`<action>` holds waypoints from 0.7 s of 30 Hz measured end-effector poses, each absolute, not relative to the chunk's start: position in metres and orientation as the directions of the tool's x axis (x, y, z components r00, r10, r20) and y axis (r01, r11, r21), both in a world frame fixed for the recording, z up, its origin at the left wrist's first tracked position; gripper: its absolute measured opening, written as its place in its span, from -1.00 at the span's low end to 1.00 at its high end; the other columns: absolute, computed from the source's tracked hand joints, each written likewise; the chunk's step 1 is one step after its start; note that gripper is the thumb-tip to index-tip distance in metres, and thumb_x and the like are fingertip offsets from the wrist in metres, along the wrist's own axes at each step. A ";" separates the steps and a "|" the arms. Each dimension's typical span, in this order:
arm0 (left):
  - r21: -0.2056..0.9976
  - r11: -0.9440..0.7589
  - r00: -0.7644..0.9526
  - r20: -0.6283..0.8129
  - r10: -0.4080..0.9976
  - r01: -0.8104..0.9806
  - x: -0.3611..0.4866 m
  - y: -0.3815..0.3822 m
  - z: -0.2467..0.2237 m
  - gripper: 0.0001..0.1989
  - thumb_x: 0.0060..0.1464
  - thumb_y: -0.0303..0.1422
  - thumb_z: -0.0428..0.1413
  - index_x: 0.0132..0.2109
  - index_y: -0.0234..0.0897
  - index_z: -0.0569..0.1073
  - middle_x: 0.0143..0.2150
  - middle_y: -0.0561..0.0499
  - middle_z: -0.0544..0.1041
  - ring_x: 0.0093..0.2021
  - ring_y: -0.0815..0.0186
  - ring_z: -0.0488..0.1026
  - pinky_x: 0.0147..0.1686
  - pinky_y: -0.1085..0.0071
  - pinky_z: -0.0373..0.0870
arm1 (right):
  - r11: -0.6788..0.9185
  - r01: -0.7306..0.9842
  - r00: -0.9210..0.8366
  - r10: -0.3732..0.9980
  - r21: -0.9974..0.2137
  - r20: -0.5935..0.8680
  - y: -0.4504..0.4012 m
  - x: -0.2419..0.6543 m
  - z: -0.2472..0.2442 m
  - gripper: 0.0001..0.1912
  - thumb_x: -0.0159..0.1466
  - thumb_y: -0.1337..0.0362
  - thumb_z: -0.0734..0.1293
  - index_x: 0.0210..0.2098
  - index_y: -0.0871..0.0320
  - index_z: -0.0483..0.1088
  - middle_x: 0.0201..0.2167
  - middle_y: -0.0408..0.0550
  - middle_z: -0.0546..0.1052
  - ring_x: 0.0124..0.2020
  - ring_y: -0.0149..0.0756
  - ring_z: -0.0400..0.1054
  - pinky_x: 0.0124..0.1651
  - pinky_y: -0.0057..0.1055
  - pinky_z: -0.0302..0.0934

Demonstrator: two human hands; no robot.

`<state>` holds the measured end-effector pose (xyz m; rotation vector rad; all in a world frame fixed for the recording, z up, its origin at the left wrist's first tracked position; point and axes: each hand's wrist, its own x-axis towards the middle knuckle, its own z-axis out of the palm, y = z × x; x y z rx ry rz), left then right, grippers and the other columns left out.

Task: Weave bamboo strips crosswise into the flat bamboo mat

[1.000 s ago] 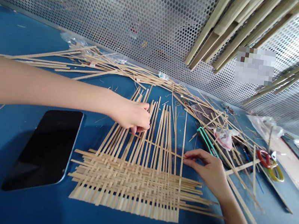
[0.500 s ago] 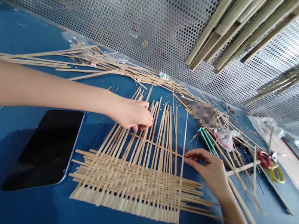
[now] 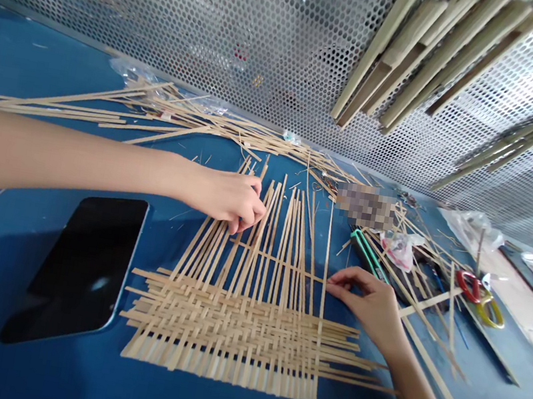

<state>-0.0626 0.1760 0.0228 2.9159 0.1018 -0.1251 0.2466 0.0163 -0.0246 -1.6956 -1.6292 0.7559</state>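
Note:
A partly woven bamboo mat (image 3: 236,326) lies on the blue table, its lengthwise strips fanning away from me. Across those loose strips runs a thin bamboo weft strip (image 3: 303,271), passing over some and under others. At its right end my right hand (image 3: 372,300) pinches it between thumb and fingertips. Over the upper left of the fan, my left hand (image 3: 229,197) has its fingers closed around one or more lengthwise bamboo strips (image 3: 253,221). Its fingertips are partly hidden, so how many strips it grips I cannot tell.
Left of the mat lies a black-screened phone (image 3: 83,271). Loose bamboo strips (image 3: 237,129) pile along the perforated metal panel (image 3: 183,24). On the right are a green cutter (image 3: 367,255), scissors with red and yellow handles (image 3: 490,310) and a crumpled plastic bag (image 3: 400,248).
My left hand has shifted slightly left and down over the lengthwise strips. My right hand keeps its pinch on the weft strip's end, and the mat looks the same.

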 end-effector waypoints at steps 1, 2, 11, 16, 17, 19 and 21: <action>0.224 -0.971 0.995 -0.075 0.070 0.085 -0.064 0.176 0.021 -0.80 0.08 -0.53 0.17 -0.46 -0.18 0.44 -0.29 0.16 0.54 -0.37 0.41 0.37 0.03 0.34 0.03 | -0.007 0.626 0.048 0.998 -0.779 0.029 0.017 0.248 -0.025 -0.82 0.05 0.14 0.50 -0.46 0.11 0.53 -0.45 -0.07 0.58 -0.39 -0.21 0.40 -0.29 -0.30 0.30; 0.234 -0.967 0.995 -0.055 0.089 0.099 -0.066 0.175 0.020 -0.82 0.04 -0.51 0.22 -0.46 -0.18 0.45 -0.27 0.15 0.54 -0.32 0.40 0.39 0.03 0.35 0.04 | -0.008 0.632 0.042 0.999 -0.775 0.024 0.017 0.249 -0.025 -0.82 0.05 0.14 0.50 -0.46 0.11 0.53 -0.45 -0.07 0.58 -0.39 -0.22 0.39 -0.29 -0.31 0.30; 0.349 -0.901 0.966 -0.085 0.244 0.258 -0.074 0.169 0.015 -0.87 0.01 -0.57 0.22 -0.40 -0.25 0.49 -0.27 0.08 0.48 -0.28 0.35 0.35 -0.14 0.40 0.13 | -0.027 0.608 0.063 0.998 -0.794 0.014 0.021 0.249 -0.031 -0.80 0.04 0.13 0.50 -0.45 0.11 0.52 -0.45 -0.08 0.58 -0.41 -0.24 0.39 -0.29 -0.33 0.29; 0.480 -0.836 0.964 -0.103 0.246 0.265 -0.075 0.162 0.018 -0.73 -0.01 -0.74 0.01 -0.38 -0.32 0.48 -0.27 0.05 0.41 -0.29 0.40 0.33 -0.26 0.50 0.21 | -0.027 0.589 0.045 0.999 -0.808 0.000 0.022 0.252 -0.029 -0.78 0.02 0.12 0.52 -0.46 0.11 0.51 -0.46 -0.06 0.58 -0.41 -0.23 0.41 -0.29 -0.31 0.30; 0.499 -0.820 0.959 -0.115 0.259 0.282 -0.074 0.159 0.018 -0.70 -0.03 -0.77 -0.03 -0.38 -0.35 0.48 -0.26 0.04 0.40 -0.30 0.43 0.34 -0.31 0.54 0.22 | -0.032 0.583 0.048 0.999 -0.812 -0.006 0.022 0.253 -0.028 -0.76 0.01 0.11 0.52 -0.46 0.11 0.50 -0.46 -0.06 0.58 -0.41 -0.23 0.41 -0.30 -0.31 0.29; 0.533 -0.782 0.945 -0.132 0.299 0.322 -0.074 0.155 0.018 -0.69 -0.04 -0.78 -0.07 -0.39 -0.39 0.48 -0.25 0.03 0.39 -0.32 0.46 0.36 -0.34 0.57 0.25 | -0.044 0.575 0.063 0.998 -0.817 -0.009 0.022 0.253 -0.027 -0.74 0.00 0.10 0.53 -0.46 0.12 0.49 -0.46 -0.06 0.58 -0.42 -0.23 0.41 -0.30 -0.31 0.29; 0.550 -0.752 0.926 -0.134 0.352 0.365 -0.074 0.154 0.015 -0.75 -0.01 -0.73 -0.02 -0.41 -0.40 0.48 -0.25 0.02 0.39 -0.32 0.45 0.37 -0.30 0.55 0.27 | -0.054 0.567 0.069 0.997 -0.822 -0.018 0.023 0.253 -0.027 -0.74 0.00 0.10 0.54 -0.46 0.12 0.49 -0.45 -0.06 0.58 -0.42 -0.24 0.40 -0.30 -0.31 0.29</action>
